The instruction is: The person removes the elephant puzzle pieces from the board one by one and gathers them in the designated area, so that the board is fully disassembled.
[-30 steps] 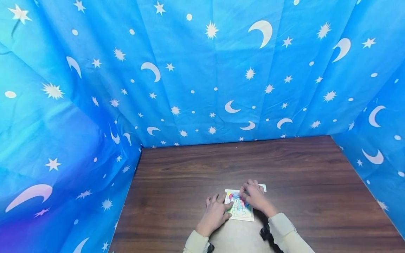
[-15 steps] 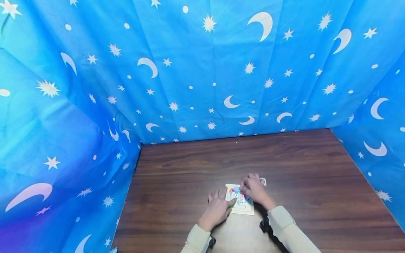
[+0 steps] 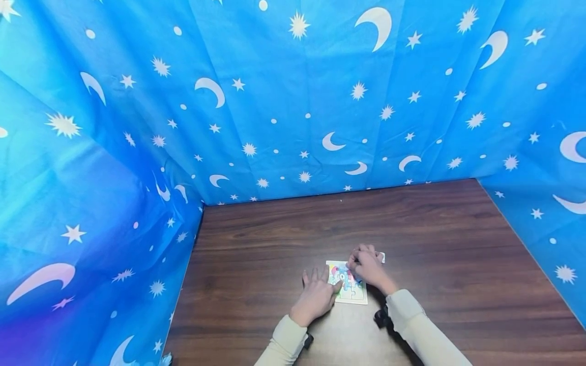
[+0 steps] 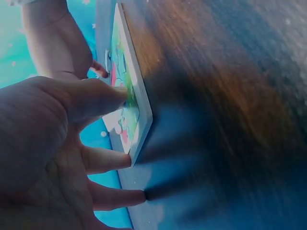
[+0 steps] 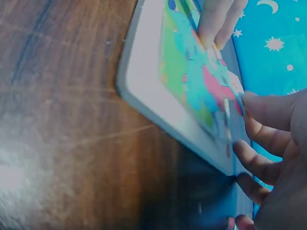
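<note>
A small jigsaw puzzle (image 3: 351,294) in a pale frame lies on the table, its picture in blue, pink, yellow and green. My left hand (image 3: 316,297) is at its left side with fingers spread, and the thumb (image 4: 108,98) rests on the picture. One left fingertip touches the frame's edge in the left wrist view. At the puzzle's upper right, my right hand (image 3: 368,267) pinches a puzzle piece (image 5: 235,93) between thumb and index finger; the fingers hide much of it. The other right fingers curl beside the frame's corner.
A loose pale piece (image 3: 383,257) lies on the table just beyond the right hand, partly covered by it. The brown wooden table (image 3: 256,244) is enclosed by a blue cloth (image 3: 274,101) with stars and moons at the back and sides.
The head view has tilted, so everything sits higher in it. My left thumb has slid further in over the puzzle and the left fingers have straightened. The right hand stays at the same corner.
</note>
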`<state>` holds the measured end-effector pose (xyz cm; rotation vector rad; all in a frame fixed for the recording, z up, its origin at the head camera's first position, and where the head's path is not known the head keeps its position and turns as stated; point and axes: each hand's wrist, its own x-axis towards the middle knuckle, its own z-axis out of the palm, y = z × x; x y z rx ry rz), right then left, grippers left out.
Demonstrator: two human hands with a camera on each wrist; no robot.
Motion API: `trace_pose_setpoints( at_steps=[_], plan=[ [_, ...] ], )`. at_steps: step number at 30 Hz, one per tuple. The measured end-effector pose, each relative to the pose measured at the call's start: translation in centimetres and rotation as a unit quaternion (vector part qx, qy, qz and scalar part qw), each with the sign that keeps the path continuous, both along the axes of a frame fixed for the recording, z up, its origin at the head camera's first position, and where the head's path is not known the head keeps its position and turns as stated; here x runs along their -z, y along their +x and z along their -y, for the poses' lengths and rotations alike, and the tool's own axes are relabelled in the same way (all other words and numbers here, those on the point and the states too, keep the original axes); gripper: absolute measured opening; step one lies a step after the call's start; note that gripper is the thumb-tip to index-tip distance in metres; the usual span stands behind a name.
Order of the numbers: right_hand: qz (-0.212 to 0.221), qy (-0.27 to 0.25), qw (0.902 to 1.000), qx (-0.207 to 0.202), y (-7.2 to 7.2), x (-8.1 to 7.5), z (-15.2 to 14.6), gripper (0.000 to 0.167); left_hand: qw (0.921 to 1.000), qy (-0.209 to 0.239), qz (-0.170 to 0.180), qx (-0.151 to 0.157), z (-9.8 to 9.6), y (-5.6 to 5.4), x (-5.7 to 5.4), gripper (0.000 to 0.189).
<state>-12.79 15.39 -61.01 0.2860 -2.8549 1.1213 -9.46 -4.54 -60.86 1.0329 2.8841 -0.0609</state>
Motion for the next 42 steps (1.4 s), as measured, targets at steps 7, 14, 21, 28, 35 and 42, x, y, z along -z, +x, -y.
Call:
trace_pose_setpoints(
  at_steps=[7, 14, 21, 28, 35, 42],
  plan=[
    [0.011, 0.036, 0.9987, 0.033, -0.4, 0.2, 0.3, 0.020, 0.9998, -0.011, -0.016, 0.007, -0.4, 0.1, -0.1, 0.035],
    [0.008, 0.117, 0.9931, 0.006, -0.9, -1.4, 1.0, 0.022, 1.0000, 0.001, 0.000, -0.006, -0.6, 0.1, 0.1, 0.034],
    [-0.024, 0.143, 0.9858, -0.084, -1.5, -2.1, 0.1, 0.016, 0.9998, 0.017, 0.004, -0.005, -0.4, 0.2, -0.2, 0.043],
    [-0.007, 0.106, 0.9872, -0.118, -1.3, -2.0, -0.9, 0.021, 0.9974, 0.030, 0.065, -0.014, -0.7, 0.7, -0.3, 0.063],
    [-0.004, 0.089, 0.9886, -0.122, -1.3, -1.7, -1.3, 0.021, 0.9961, -0.016, 0.085, -0.015, -1.0, 0.9, -0.4, 0.072],
    [0.016, 0.085, 0.9880, -0.128, -1.6, -1.6, -1.4, 0.023, 0.9933, -0.023, 0.109, -0.029, -1.1, 0.9, -0.6, 0.070]
  ],
)
